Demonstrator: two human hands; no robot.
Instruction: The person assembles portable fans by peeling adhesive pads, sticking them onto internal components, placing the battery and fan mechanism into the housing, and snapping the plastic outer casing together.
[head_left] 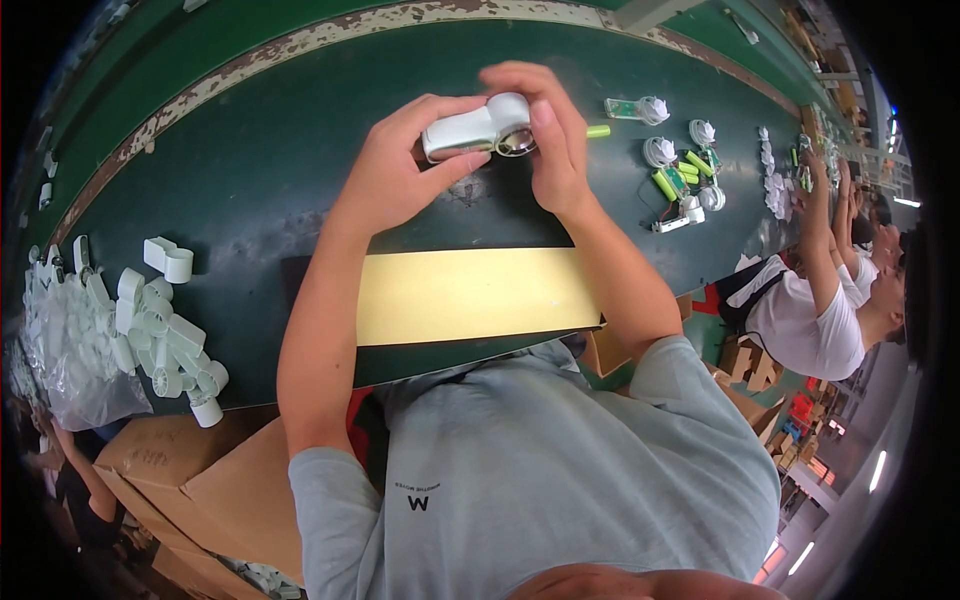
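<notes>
A small white handheld fan casing (462,131) with a round end and a silvery ring is raised over the dark green table. My left hand (395,165) is closed around its handle, thumb along the near side. At the round end, my right hand (558,130) grips with thumb and curled fingers, partly hiding it. Just right of that hand lies a light green battery cell (598,131). Farther right are white fan wheels (659,152) wired to green circuit boards (622,108), with several green battery cells (664,186) among them.
A yellow board (480,295) lies along the near table edge, beneath my forearms. At left, white plastic casings (165,345) are heaped beside a clear plastic bag (85,370). Cardboard boxes (230,490) stand below the table. Co-workers (810,300) sit along the right side.
</notes>
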